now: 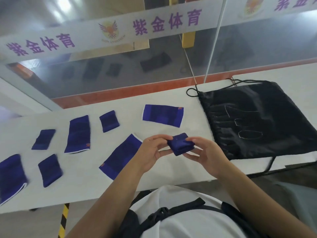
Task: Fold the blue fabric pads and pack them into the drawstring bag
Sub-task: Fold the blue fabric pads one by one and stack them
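A small folded blue fabric pad [181,143] is held above the white table [154,176] between my left hand [151,154] and my right hand [206,156], fingers pinching it from both sides. Several other blue pads lie flat on the table: a long one [121,156] just left of my hands, another long one [163,115] further back, a long one [79,133], small ones [109,121], [43,139], [50,170], and a large one [11,176] at the left edge. The black drawstring bag [253,121] lies flat to the right.
A glass partition with a white banner [103,30] of purple characters stands behind the table, above an orange strip [120,94]. The bag's cords [193,92] loop off its top left corner. A black-and-yellow striped floor marking [64,219] shows under the table's near edge.
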A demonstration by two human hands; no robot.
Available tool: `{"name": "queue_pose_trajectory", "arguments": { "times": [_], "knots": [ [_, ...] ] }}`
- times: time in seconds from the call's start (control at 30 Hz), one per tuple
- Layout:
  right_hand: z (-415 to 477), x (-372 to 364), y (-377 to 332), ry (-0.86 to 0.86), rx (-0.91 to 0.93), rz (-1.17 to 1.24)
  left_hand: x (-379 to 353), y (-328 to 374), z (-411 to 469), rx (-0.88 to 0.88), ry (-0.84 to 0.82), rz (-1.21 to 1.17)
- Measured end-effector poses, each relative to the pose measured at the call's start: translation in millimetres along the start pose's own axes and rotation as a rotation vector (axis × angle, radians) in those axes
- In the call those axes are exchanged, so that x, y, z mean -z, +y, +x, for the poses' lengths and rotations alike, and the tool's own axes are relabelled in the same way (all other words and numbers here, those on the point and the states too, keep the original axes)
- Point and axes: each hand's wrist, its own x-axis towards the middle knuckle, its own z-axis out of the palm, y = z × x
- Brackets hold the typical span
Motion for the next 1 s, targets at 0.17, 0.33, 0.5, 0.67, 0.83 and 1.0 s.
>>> {"name": "queue_pose_trajectory", "arguments": {
  "times": [0.17, 0.33, 0.5, 0.67, 0.83, 1.0],
  "knots": [
    [6, 2, -2, 0.038, 0.019, -0.283, 0, -6, -11, 0.065, 0.05, 0.129],
    [16, 0, 4, -0.143, -0.037, -0.445, 8, -17, -18, 0.09, 0.069, 0.306],
    [24, -4, 27, 0.007, -0.117, -0.53, 11, -49, -19, 0.061, 0.235, 0.322],
    [33, 3, 61, 0.098, -0.137, -0.728, 18, -95, -6, 0.028, 0.316, 0.54],
    [44, 10, 80, 0.134, 0.011, -1.011, 23, -119, 5, -0.002, 0.318, 0.668],
    [50, 14, 89, 0.064, 0.146, -1.225, 20, -134, 12, -0.122, 0.346, 0.888]
  ]
}}
